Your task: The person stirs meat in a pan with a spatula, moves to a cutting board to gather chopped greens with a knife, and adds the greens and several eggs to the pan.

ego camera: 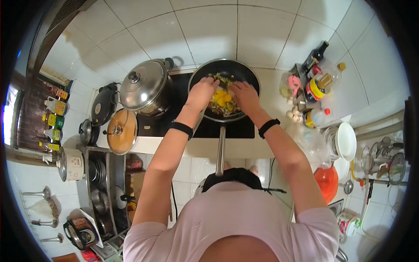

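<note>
A black frying pan (196,77) with a long metal handle sits on the dark cooktop (242,131). Yellow egg (223,98) lies in its middle, surrounded by chopped greens and other bits (226,110). Over the pan's left part is my left hand (203,91), fingers bent, with a small dark or whitish thing near its fingertips that is too small to name. My right hand (245,95) is over the right part, fingers curled down near the egg; whether it holds anything is hidden. A utensil, partly covered by my left forearm, slants beside that wrist.
A lidded steel pot (144,85) stands left of the pan, with a glass lid (122,131) before it. To the right are eggs (295,114), a dark bottle (316,56), other bottles, a plastic bag (309,144) and a white bowl (346,141). The pan's handle (221,150) points towards my body.
</note>
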Available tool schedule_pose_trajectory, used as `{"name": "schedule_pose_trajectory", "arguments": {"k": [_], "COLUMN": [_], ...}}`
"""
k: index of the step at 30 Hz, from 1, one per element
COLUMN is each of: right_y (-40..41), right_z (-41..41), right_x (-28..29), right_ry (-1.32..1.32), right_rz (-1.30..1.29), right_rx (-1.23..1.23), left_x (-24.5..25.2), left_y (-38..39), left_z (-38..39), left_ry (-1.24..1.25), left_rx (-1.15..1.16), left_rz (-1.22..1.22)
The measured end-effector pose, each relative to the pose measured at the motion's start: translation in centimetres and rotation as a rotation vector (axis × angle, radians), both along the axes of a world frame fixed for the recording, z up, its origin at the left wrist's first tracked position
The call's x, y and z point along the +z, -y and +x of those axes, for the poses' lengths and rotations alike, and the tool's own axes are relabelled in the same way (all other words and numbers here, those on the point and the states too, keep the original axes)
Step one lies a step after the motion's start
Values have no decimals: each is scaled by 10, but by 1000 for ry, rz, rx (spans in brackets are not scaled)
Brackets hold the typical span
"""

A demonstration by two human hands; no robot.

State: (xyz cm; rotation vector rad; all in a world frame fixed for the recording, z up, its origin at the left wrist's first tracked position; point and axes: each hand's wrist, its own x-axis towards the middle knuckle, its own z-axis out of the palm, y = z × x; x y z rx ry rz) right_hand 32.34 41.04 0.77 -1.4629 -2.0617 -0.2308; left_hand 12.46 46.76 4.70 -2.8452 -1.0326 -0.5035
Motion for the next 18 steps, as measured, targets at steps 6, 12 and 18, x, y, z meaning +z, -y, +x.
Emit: {"name": "schedule_pose_trajectory", "arguments": {"k": [6, 12, 18], "right_y": [32, 59, 134], "right_z": [-3, 39, 145], "right_x": [-19, -2, 15], "right_ry": [14, -431, -426], "right_rz": [-48, -242, 156], "right_rx": [-70, -117, -352], "left_x": [-10, -26, -37], "left_y": [17, 26, 68], "left_z": [5, 58, 174], "left_ry": [-63, 320, 715], "left_rx": [-37, -43, -185], "left_rz": [25, -366, -475]}}
